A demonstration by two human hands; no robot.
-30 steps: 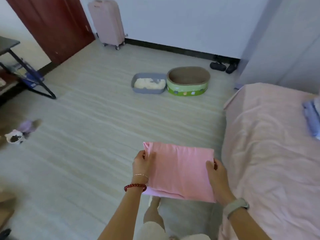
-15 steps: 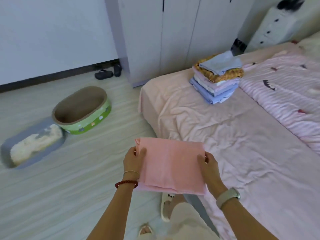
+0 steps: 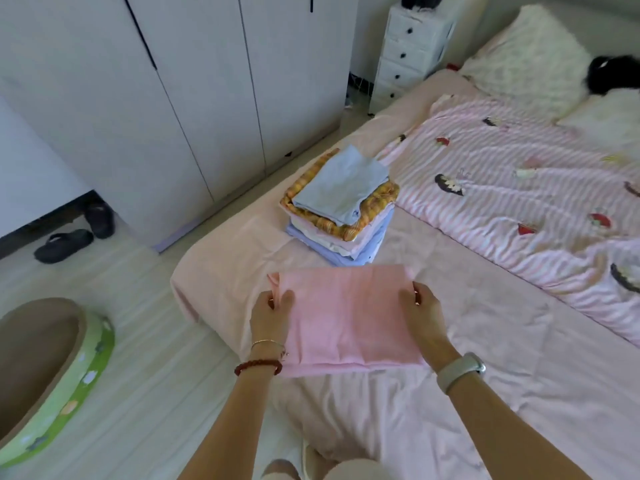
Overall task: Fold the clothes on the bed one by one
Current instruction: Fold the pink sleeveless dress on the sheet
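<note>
A folded pink garment (image 3: 346, 317) is held flat above the near corner of the bed (image 3: 485, 393). My left hand (image 3: 270, 318) grips its left edge, thumb on top. My right hand (image 3: 424, 315) grips its right edge the same way. A stack of folded clothes (image 3: 341, 206), with a light blue piece on top and a yellow patterned one under it, sits on the pink sheet just beyond the held garment.
A pink striped quilt (image 3: 519, 188) covers the bed's right side, with white pillows (image 3: 526, 53) at the head. White wardrobe doors (image 3: 194, 91) and a small white drawer unit (image 3: 412, 53) stand behind. A green oval basket (image 3: 83, 372) and black slippers (image 3: 65, 244) lie on the floor to the left.
My view has swung right from the floor to the bed. Both hands have carried the folded pink garment over the bed's corner, closer to the stack.
</note>
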